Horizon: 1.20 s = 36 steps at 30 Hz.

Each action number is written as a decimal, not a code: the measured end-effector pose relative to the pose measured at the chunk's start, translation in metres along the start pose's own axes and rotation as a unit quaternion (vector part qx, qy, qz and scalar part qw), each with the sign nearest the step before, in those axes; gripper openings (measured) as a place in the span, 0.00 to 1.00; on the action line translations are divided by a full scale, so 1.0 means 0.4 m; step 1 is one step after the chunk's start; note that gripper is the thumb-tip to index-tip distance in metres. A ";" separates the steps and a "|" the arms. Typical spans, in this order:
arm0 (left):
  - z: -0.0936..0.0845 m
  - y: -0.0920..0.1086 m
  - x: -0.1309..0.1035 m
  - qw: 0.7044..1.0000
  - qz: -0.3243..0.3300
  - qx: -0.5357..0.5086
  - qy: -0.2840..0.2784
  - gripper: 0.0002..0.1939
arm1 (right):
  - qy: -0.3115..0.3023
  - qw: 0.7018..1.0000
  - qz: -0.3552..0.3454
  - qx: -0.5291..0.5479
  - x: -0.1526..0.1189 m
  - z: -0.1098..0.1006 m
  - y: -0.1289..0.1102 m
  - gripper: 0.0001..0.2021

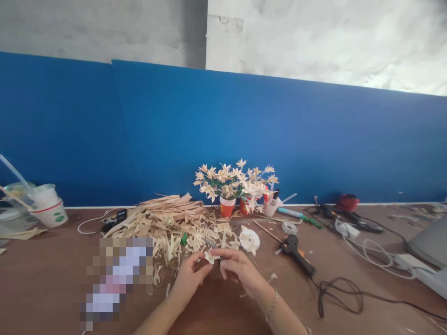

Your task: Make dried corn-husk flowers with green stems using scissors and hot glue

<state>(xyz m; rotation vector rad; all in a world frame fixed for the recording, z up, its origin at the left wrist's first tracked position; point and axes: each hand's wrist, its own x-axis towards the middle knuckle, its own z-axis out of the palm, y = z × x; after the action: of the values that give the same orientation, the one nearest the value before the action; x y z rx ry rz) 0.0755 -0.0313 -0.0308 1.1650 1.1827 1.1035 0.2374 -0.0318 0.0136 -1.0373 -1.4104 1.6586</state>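
Note:
Near the table's front middle, a small cream husk-like flower (211,257) sits between my two hands. The thumb and fingers of my left hand (190,278) pinch it from the left. My right hand (238,269) touches it from the right with fingertips, its other fingers curled. A grey, blade-like thing (210,244) shows just beyond the fingers; what it belongs to is hidden. Past my hands lies a heap of dry pale husk strips (171,223). A white round piece with cream petals (249,240) lies just beyond my right hand.
Cream flowers (226,179) stand in a red cup (227,207) at the back. Right of my hands lie a black glue gun (296,255) with a looped cord and a tape roll (289,227). A white cup (50,212) stands far left; a blue panel (223,125) borders the table.

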 end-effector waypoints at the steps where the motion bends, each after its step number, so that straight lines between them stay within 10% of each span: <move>1: 0.000 0.001 -0.001 1.000 0.001 0.001 -0.002 0.17 | -0.004 1.000 -0.002 -0.010 0.002 0.000 0.005 0.19; 9: -0.006 0.005 -0.004 1.000 -0.001 -0.009 0.005 0.18 | 0.152 0.973 -0.147 -0.098 0.039 -0.072 0.025 0.09; 19: -0.006 0.012 -0.003 1.000 -0.005 -0.006 0.019 0.15 | 0.282 0.927 -0.243 0.053 -0.011 -0.198 -0.057 0.12; 25: -0.006 0.016 0.000 0.999 0.004 -0.032 0.027 0.17 | 0.530 0.781 -0.249 -0.217 -0.057 -0.208 -0.101 0.13; 30: -0.002 0.032 -0.008 0.998 0.001 -0.053 0.039 0.17 | 0.341 0.809 -0.009 -0.479 -0.072 -0.236 -0.100 0.09; 36: -0.007 0.015 -0.002 0.999 -0.001 -0.044 0.024 0.17 | 0.233 0.742 0.181 -0.602 -0.023 -0.220 -0.029 0.11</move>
<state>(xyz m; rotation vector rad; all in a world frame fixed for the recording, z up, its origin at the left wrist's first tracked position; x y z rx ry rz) 0.0724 -0.0312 -0.0247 1.0761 1.1602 1.1762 0.3212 -0.0021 0.0192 -2.3410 -1.9571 0.3660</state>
